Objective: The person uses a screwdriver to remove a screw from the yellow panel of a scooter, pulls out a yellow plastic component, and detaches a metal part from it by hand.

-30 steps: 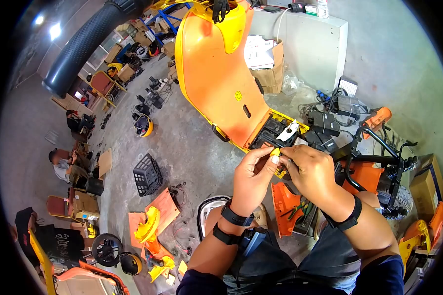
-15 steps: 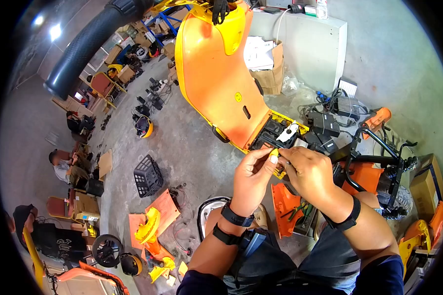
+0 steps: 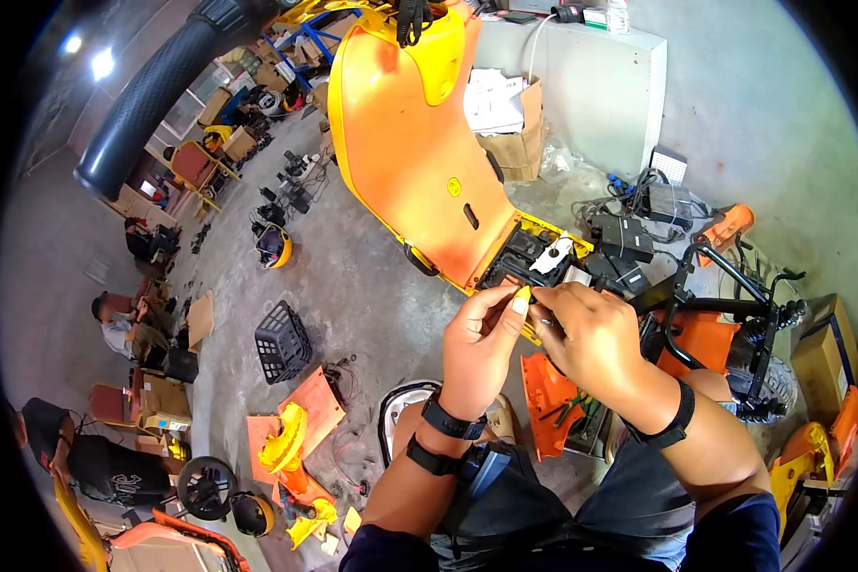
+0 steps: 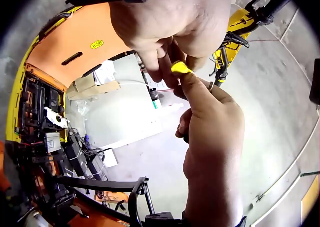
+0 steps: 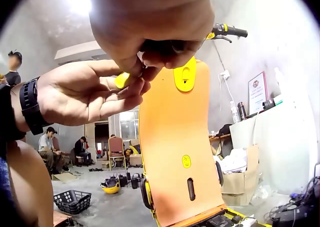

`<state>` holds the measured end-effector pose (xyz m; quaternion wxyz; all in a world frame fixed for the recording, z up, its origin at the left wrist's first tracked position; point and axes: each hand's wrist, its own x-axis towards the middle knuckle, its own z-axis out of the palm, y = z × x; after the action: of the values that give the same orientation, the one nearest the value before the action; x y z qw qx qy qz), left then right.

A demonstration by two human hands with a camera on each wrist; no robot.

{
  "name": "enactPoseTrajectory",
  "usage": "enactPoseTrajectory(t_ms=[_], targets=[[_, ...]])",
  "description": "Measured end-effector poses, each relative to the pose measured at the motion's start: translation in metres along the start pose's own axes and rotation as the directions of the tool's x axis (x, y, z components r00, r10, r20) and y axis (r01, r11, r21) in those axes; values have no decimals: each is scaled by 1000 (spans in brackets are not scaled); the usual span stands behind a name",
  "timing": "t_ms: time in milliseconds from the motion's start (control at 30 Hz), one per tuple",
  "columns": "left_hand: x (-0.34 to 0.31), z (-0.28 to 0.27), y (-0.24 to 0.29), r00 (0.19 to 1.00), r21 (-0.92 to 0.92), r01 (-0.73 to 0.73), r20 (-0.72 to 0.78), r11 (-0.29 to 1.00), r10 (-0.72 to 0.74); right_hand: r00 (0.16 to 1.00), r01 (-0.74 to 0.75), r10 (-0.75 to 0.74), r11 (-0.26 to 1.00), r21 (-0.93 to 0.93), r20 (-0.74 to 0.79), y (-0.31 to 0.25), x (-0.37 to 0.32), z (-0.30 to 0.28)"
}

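A small yellow plastic piece (image 3: 523, 293) is pinched between the thumb and fingers of my left hand (image 3: 481, 334). My right hand (image 3: 591, 334) has its fingers curled right beside that piece, fingertips close against it. In the left wrist view a thin metal piece (image 4: 211, 86) shows between the right hand's fingers; its kind cannot be told. The yellow piece (image 5: 122, 80) is partly covered by fingers in the right wrist view. Past both hands stands an orange and yellow scooter body (image 3: 419, 143), its base (image 3: 520, 257) uncovered with black parts and a white bracket (image 3: 553, 254).
At the left, a black basket (image 3: 283, 341) and loose orange and yellow panels (image 3: 291, 439) lie on the floor. An orange tray (image 3: 550, 405) with tools sits near my knees. A black frame (image 3: 734, 286) stands at right. People sit in the background.
Both hands have shifted slightly left in the head view, with the yellow piece still in the left fingers. The right fingers have spread a little from their tighter curl.
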<state>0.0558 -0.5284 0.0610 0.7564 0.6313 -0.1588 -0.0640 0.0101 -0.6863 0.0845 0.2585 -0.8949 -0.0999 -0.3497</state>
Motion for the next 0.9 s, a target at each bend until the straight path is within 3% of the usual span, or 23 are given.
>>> enactPoseTrajectory(t_ms=[333, 567, 633, 667, 733, 900], targets=[[0, 0, 0, 999, -13, -41, -25, 999, 40, 1000, 1, -2, 1000, -7, -6, -2, 0, -2], [2, -10, 2, 999, -59, 47, -18, 997, -48, 999, 4, -2, 999, 33, -54, -1, 0, 1], [3, -8, 3, 992, -261, 123, 13, 958, -124, 998, 18, -14, 998, 53, -68, -2, 1, 0], [4, -7, 6, 992, -261, 124, 13, 957, -125, 998, 8, -4, 997, 71, -68, -2, 0, 0], [6, -3, 12, 992, -447, 129, 56, 885, -116, 998, -2, 8, 996, 88, -68, -3, 1, -2], [8, -16, 7, 984, -588, 175, 125, 790, -124, 989, 23, 5, 982, 187, -148, -4, 1, -3]])
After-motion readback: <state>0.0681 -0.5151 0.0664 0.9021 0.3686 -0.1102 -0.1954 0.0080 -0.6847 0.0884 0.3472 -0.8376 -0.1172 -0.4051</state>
